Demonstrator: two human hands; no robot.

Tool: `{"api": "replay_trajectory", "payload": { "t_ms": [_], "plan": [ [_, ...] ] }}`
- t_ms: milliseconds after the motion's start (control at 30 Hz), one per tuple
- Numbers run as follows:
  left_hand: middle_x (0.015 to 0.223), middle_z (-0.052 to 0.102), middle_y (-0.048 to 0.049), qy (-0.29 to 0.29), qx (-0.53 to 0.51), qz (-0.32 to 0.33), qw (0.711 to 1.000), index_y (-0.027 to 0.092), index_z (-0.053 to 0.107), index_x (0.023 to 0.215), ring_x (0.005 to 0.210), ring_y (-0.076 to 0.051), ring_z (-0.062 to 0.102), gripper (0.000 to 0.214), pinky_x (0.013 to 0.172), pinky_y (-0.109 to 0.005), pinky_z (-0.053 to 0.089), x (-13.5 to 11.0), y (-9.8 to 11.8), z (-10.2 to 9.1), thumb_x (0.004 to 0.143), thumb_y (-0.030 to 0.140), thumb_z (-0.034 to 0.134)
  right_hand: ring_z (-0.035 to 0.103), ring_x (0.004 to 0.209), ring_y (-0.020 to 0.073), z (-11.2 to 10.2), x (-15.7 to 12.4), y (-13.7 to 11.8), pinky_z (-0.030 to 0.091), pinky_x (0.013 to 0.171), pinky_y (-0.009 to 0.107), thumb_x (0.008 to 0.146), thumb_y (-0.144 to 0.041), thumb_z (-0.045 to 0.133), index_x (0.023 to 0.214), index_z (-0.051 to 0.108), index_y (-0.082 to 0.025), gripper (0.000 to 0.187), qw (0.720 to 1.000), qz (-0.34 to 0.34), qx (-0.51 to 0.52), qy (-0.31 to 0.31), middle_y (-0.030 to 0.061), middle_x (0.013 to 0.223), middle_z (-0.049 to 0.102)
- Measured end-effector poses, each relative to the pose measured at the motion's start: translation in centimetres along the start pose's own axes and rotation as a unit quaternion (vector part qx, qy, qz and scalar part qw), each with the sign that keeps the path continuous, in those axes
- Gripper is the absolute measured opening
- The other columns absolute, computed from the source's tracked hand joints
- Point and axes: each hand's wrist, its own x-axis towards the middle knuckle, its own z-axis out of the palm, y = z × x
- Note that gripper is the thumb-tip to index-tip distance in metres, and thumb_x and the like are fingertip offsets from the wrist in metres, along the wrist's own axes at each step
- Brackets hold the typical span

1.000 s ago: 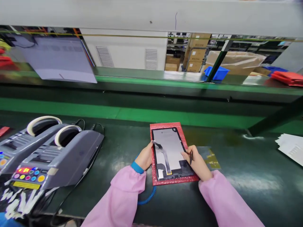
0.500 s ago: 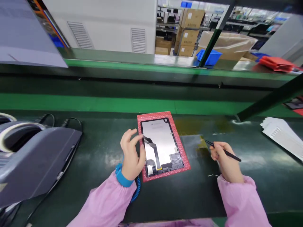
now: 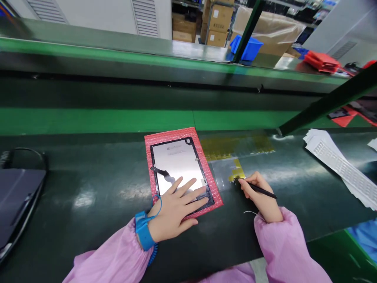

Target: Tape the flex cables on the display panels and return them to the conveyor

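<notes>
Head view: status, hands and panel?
Left hand flat on panel, fingers spread. Panel on red bubble wrap. Right hand grips black tool, tip at yellow tape. No obstruction.

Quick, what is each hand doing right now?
Left hand: open, lying flat on the screen panel.
Right hand: closed on a thin black tool, tip at the yellow tape.

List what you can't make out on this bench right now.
Head view: lower end of the panel, covered by the left hand.
Black tool in the right hand: too thin to tell pen from tweezers.
White sheets: print too small, cut by the right edge.
Grey machine: mostly cut off by the left edge.
</notes>
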Motion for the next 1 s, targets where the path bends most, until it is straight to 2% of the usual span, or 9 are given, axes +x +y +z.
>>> {"api": "replay_trajectory", "payload": {
  "t_ms": [167,367,567,667,767,833,900,1000],
  "plan": [
    [0.158,0.046,-0.0009,-0.006,-0.047,-0.013,0.999,0.032,0.047,0.149,0.152,-0.034,0.028,0.059,0.127,-0.058,0.007,0.2,0.1,-0.1,0.093,0.036,0.065,0.051,0.045,0.0134,0.1,0.2,-0.5,0.036,0.044,0.026,0.080,-0.065,0.072,0.072,0.056,-0.022,0.047,0.999,0.020,-0.009,-0.029,-0.0012,0.052,0.059],
    [0.160,0.041,0.0000,-0.023,-0.052,-0.026,0.998,0.032,0.047,0.149,0.153,-0.036,0.026,0.058,0.127,-0.059,0.005,0.3,0.1,0.3,0.094,0.037,0.063,0.061,0.050,0.0158,0.5,0.0,-1.0,0.044,0.048,0.027,0.079,-0.063,0.075,0.069,0.054,-0.022,0.047,0.999,-0.002,0.031,-0.010,0.0040,0.063,0.071],
    [0.159,0.043,-0.0024,-0.018,-0.089,-0.036,0.995,0.032,0.051,0.147,0.151,-0.040,0.028,0.055,0.125,-0.064,0.008,0.4,0.2,0.5,0.094,0.037,0.064,0.066,0.054,0.0181,0.5,0.0,-1.2,0.048,0.049,0.027,0.075,-0.062,0.079,0.068,0.053,-0.022,0.048,0.997,-0.005,0.074,-0.018,0.0056,0.067,0.073],
    [0.158,0.045,-0.0034,0.000,-0.120,-0.047,0.992,0.033,0.055,0.144,0.150,-0.041,0.029,0.053,0.123,-0.068,0.010,0.8,0.5,0.8,0.092,0.031,0.066,0.064,0.052,0.0166,0.3,-0.1,-1.1,0.043,0.045,0.024,0.075,-0.060,0.080,0.068,0.052,-0.021,0.048,0.994,-0.001,0.103,-0.027,0.0053,0.065,0.071],
    [0.157,0.046,-0.0042,0.022,-0.160,-0.056,0.985,0.035,0.056,0.142,0.151,-0.041,0.028,0.053,0.123,-0.070,0.010,1.3,0.8,0.9,0.091,0.029,0.068,0.061,0.048,0.0147,0.3,-0.6,-1.0,0.032,0.039,0.020,0.076,-0.057,0.081,0.069,0.048,-0.022,0.049,0.988,0.006,0.152,-0.034,0.0030,0.062,0.069],
    [0.155,0.049,-0.0071,0.036,-0.194,-0.051,0.979,0.033,0.057,0.141,0.151,-0.040,0.029,0.048,0.123,-0.068,0.015,1.2,0.7,0.6,0.093,0.031,0.064,0.059,0.046,0.0136,0.7,-1.3,-1.1,0.026,0.038,0.018,0.077,-0.055,0.081,0.070,0.045,-0.022,0.049,0.980,0.008,0.194,-0.041,0.0008,0.060,0.067],
    [0.151,0.053,-0.0098,0.057,-0.223,-0.044,0.972,0.028,0.061,0.137,0.149,-0.035,0.035,0.039,0.124,-0.060,0.024,0.5,0.2,-0.1,0.098,0.029,0.054,0.057,0.044,0.0129,1.4,-2.2,-1.4,0.024,0.037,0.017,0.079,-0.054,0.080,0.070,0.043,-0.022,0.049,0.975,0.009,0.216,-0.060,-0.0004,0.058,0.065],
    [0.141,0.063,-0.0111,0.087,-0.242,-0.044,0.965,0.022,0.065,0.128,0.141,-0.027,0.049,0.038,0.122,-0.049,0.035,-1.8,-1.0,-1.6,0.100,0.019,0.040,0.058,0.044,0.0135,3.3,-3.8,-2.3,0.030,0.037,0.019,0.082,-0.052,0.077,0.069,0.042,-0.023,0.047,0.973,-0.001,0.209,-0.101,0.0000,0.058,0.065]
  ]
}}
